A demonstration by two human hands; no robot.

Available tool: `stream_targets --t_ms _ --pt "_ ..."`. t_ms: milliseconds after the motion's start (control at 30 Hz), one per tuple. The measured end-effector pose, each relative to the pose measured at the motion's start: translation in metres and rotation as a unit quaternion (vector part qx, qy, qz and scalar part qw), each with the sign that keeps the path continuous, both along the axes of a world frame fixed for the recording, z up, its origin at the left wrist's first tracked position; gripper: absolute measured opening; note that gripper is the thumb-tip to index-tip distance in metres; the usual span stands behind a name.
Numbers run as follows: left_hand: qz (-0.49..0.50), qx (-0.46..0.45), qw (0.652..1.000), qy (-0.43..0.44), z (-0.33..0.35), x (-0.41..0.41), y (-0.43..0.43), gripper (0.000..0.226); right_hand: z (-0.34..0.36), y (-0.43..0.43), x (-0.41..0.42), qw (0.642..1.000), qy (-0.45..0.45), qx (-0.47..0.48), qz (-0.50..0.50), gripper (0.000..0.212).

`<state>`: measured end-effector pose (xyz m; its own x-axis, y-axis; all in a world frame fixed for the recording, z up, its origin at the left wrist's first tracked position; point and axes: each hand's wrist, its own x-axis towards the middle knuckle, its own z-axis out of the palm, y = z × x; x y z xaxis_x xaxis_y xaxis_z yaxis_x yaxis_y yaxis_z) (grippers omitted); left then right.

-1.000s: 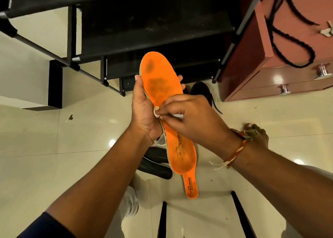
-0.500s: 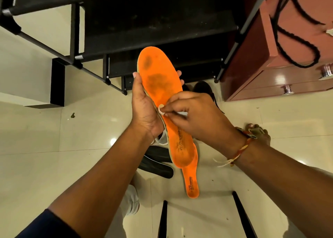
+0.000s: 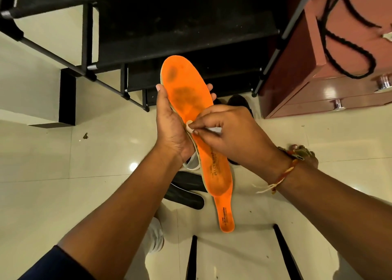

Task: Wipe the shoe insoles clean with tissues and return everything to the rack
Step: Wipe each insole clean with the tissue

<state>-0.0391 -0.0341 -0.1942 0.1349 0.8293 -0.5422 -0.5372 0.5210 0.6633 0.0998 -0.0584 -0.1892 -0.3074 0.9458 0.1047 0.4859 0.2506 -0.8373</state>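
Observation:
My left hand (image 3: 172, 127) grips an orange insole (image 3: 186, 93) from its left edge, fingers wrapped behind it, toe end pointing up toward the rack. Dark stains mark its forefoot. My right hand (image 3: 229, 131) pinches a small white tissue (image 3: 214, 130) against the insole's middle. A second orange insole (image 3: 226, 214) lies on the floor just below the held one. The black shoe rack (image 3: 169, 36) stands ahead, its shelves dark. A black shoe (image 3: 238, 103) sits behind my right hand, mostly hidden.
A black insole or sole (image 3: 184, 192) and a white shoe (image 3: 192, 163) lie on the tiled floor under my hands. A red-brown drawer cabinet (image 3: 318, 93) with a black cord stands at right. My bare foot (image 3: 305, 152) rests beyond my right wrist. Black bars (image 3: 286, 254) cross the floor below.
My right hand with the tissue has slid a little up the insole from the middle toward the forefoot. The left hand keeps its grip.

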Motion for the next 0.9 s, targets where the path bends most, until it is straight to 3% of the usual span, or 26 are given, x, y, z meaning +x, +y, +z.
stream_targets --t_ms 167,400,633,733,900 --pt "0.008 0.010 1.000 -0.001 0.002 0.004 0.000 0.086 -0.009 0.009 0.015 0.995 -0.039 -0.009 -0.094 0.017" --pt "0.048 0.028 0.998 -0.030 0.003 -0.009 0.013 0.091 0.004 -0.007 -0.006 0.997 0.056 -0.039 0.026 0.015" --pt "0.045 0.008 0.997 -0.061 0.001 -0.003 0.011 0.092 -0.011 0.005 0.011 0.991 0.001 -0.038 -0.132 0.016" --pt "0.050 0.001 0.996 -0.067 0.002 -0.003 0.012 0.093 -0.012 0.006 0.008 0.975 0.078 -0.152 -0.140 0.014" --pt "0.047 -0.004 0.997 -0.057 0.000 -0.004 0.013 0.097 -0.005 0.010 0.010 0.893 0.296 -0.305 -0.151 0.012"
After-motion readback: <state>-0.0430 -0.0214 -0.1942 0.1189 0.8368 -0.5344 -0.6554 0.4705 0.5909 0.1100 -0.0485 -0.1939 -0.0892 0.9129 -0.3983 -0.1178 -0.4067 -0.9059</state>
